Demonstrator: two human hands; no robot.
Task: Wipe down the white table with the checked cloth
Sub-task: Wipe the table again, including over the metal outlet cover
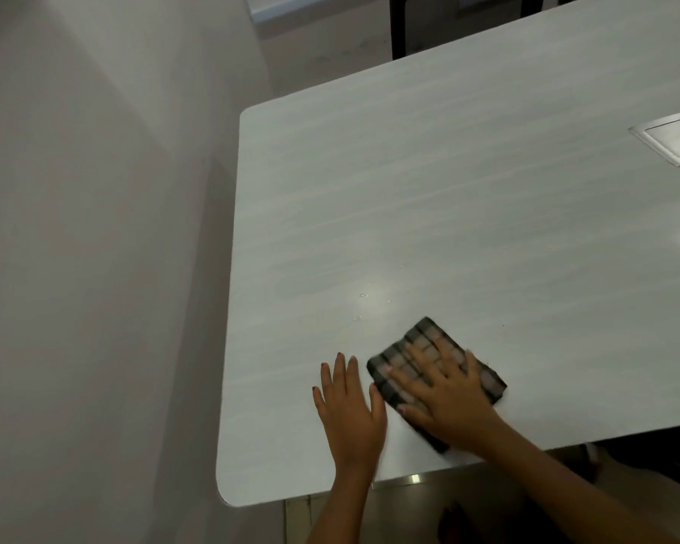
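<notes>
I'm seeing dark reddish polish on the nails of the left hand (350, 410) and right hand (448, 402), forearms bare behind the fingers.

To your left, a pale plain expanse (75, 229) fills the view; you cannot tell whether it is wall or floor. A faint crease runs down it. At the far top a light bluish strip (315, 5) crosses, too blurred to name. Just right of it a black chair frame (399, 29) stands beyond the far edge of the surface (448, 170). A brushed-metal cable hatch (672, 139) sits in the surface at the right. Dim light leaves a soft glare patch (375, 296) on it. Below its near edge the floor (409, 516) is brownish and shadowed.
</notes>
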